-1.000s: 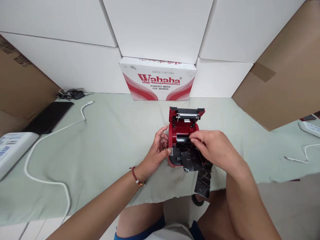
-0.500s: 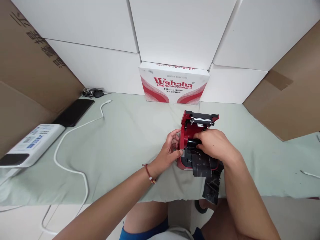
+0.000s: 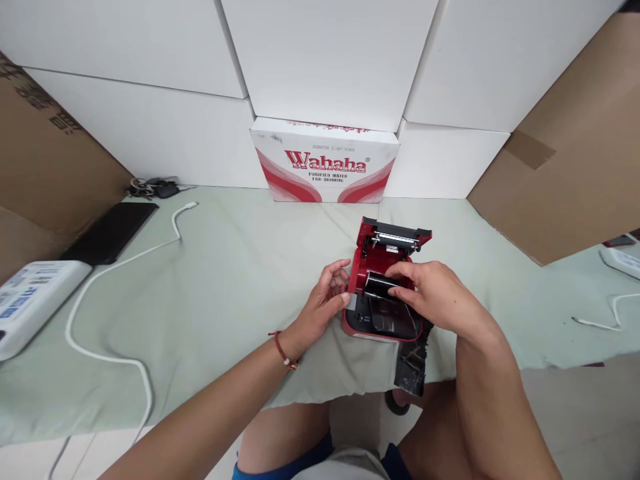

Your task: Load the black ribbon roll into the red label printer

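A small red and black printer stands on the cloth near the front edge, its lid raised. My left hand grips the printer's left wall, the thumb resting by a small grey piece at its edge. Inside the open bay lies a glossy black roll, pinched between the thumb and fingers of my right hand. A dark sheet spreads over the printer's front part. Below it a creased black strip hangs over the table edge.
A Wahaha carton leans at the back against white panels. To the left are keys, a dark phone-like slab, a white power bank and a white cable. Cardboard sheets flank both sides. Another cable end lies right.
My right hand has drawn back slightly, showing more of the black roll. The dark sheet now lies flatter within the printer's front. The whole view has shifted somewhat.
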Demonstrator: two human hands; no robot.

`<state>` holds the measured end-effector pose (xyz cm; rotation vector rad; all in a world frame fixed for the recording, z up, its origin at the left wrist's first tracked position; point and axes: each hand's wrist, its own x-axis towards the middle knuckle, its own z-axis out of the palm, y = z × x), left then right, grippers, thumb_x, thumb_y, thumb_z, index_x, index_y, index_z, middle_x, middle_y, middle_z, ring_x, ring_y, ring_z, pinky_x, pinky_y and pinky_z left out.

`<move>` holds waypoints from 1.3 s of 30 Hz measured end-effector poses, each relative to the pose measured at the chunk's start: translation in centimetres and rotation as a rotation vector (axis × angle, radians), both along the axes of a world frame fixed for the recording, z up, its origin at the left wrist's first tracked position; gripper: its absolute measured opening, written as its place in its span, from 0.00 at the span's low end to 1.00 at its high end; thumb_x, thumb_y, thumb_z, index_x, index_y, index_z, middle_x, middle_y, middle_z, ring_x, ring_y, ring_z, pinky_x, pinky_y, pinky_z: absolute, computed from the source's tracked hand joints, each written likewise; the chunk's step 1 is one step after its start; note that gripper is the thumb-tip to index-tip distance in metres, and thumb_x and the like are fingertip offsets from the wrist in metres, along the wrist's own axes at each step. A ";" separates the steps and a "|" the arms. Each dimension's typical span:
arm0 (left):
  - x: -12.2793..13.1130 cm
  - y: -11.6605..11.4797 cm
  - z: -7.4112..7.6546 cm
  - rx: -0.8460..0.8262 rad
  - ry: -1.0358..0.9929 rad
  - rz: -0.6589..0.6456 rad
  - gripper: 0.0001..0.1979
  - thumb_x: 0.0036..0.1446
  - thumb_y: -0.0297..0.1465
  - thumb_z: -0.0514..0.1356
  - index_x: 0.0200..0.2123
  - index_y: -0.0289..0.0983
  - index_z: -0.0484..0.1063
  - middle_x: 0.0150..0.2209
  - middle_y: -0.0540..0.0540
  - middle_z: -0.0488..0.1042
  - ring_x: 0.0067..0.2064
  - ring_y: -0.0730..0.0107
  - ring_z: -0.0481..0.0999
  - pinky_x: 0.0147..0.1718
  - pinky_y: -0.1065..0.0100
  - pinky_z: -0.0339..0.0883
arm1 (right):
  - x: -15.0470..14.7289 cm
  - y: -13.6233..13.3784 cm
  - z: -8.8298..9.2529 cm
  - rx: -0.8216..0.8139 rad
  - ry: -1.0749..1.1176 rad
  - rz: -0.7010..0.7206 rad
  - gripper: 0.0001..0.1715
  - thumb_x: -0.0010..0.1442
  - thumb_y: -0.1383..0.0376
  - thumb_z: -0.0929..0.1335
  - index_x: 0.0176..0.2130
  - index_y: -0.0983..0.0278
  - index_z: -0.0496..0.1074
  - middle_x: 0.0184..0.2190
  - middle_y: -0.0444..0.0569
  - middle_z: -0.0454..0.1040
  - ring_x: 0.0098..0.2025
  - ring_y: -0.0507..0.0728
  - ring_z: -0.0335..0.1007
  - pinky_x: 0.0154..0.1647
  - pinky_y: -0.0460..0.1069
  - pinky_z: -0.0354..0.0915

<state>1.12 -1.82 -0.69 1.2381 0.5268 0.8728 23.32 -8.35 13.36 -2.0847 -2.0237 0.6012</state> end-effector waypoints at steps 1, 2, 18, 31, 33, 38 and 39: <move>0.0 0.0 0.0 0.000 -0.006 0.007 0.31 0.64 0.45 0.65 0.67 0.46 0.64 0.51 0.46 0.66 0.48 0.63 0.67 0.48 0.65 0.65 | 0.1 -0.5 0.5 0.017 0.041 0.001 0.14 0.67 0.64 0.69 0.51 0.56 0.80 0.40 0.43 0.85 0.37 0.56 0.78 0.41 0.52 0.67; 0.1 0.0 0.0 -0.002 -0.006 0.021 0.30 0.66 0.45 0.63 0.67 0.46 0.65 0.51 0.46 0.66 0.49 0.63 0.68 0.48 0.64 0.66 | 0.4 -1.0 1.1 0.036 0.095 0.002 0.13 0.68 0.63 0.69 0.50 0.55 0.80 0.41 0.42 0.85 0.37 0.56 0.78 0.41 0.52 0.68; 0.0 0.4 0.4 0.049 0.218 0.115 0.10 0.54 0.28 0.56 0.22 0.38 0.63 0.24 0.53 0.62 0.28 0.72 0.59 0.29 0.68 0.53 | 10.8 -2.3 -2.4 -0.271 -0.119 -0.157 0.21 0.63 0.65 0.68 0.54 0.61 0.81 0.48 0.52 0.85 0.47 0.62 0.80 0.49 0.54 0.72; -0.1 -0.3 0.8 0.090 0.210 0.161 0.07 0.54 0.27 0.57 0.24 0.39 0.67 0.27 0.51 0.66 0.30 0.70 0.62 0.31 0.67 0.55 | 4.4 -2.7 -0.3 -0.380 -0.022 0.305 0.14 0.57 0.72 0.73 0.42 0.58 0.83 0.38 0.46 0.84 0.38 0.59 0.78 0.38 0.50 0.67; -0.3 -0.9 1.0 0.158 0.220 0.168 0.07 0.54 0.26 0.56 0.24 0.39 0.65 0.27 0.51 0.66 0.31 0.69 0.64 0.32 0.66 0.56 | 5.1 -4.0 1.8 -0.378 0.206 0.426 0.17 0.63 0.70 0.71 0.50 0.58 0.82 0.45 0.48 0.84 0.44 0.58 0.80 0.46 0.49 0.70; -0.7 -2.3 1.1 0.299 0.210 0.082 0.08 0.52 0.24 0.53 0.23 0.39 0.63 0.24 0.52 0.66 0.29 0.70 0.64 0.31 0.66 0.55 | 5.3 -5.5 4.9 -0.184 0.432 0.489 0.21 0.72 0.64 0.67 0.61 0.56 0.77 0.56 0.52 0.81 0.55 0.57 0.79 0.56 0.50 0.71; -0.7 -2.5 1.2 0.322 0.210 0.064 0.08 0.52 0.24 0.53 0.23 0.40 0.63 0.24 0.51 0.66 0.29 0.70 0.64 0.30 0.67 0.55 | 4.9 -5.3 4.7 -0.100 0.397 0.445 0.21 0.72 0.64 0.67 0.61 0.57 0.77 0.56 0.53 0.81 0.55 0.58 0.79 0.56 0.51 0.72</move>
